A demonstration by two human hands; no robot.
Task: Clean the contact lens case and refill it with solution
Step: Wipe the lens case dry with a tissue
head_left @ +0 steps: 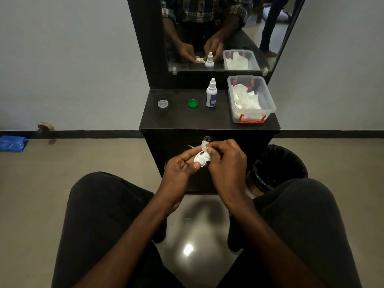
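Observation:
The white contact lens case (200, 159) is held in front of the black cabinet, above my knees. My left hand (179, 169) grips it from the left with thumb and fingers. My right hand (225, 161) pinches a small white tissue piece (204, 146) against the case's upper well. On the black counter (178, 117) stand the white solution bottle (211, 93), a green cap (193, 103) and a clear cap (163, 103), both lying apart from the case.
A clear plastic box with red latches (250, 100) holds white tissues at the counter's right. A black-lined bin (279, 167) stands on the floor to the right of the cabinet. The mirror (218, 32) rises behind the counter. A blue packet (12, 143) lies by the left wall.

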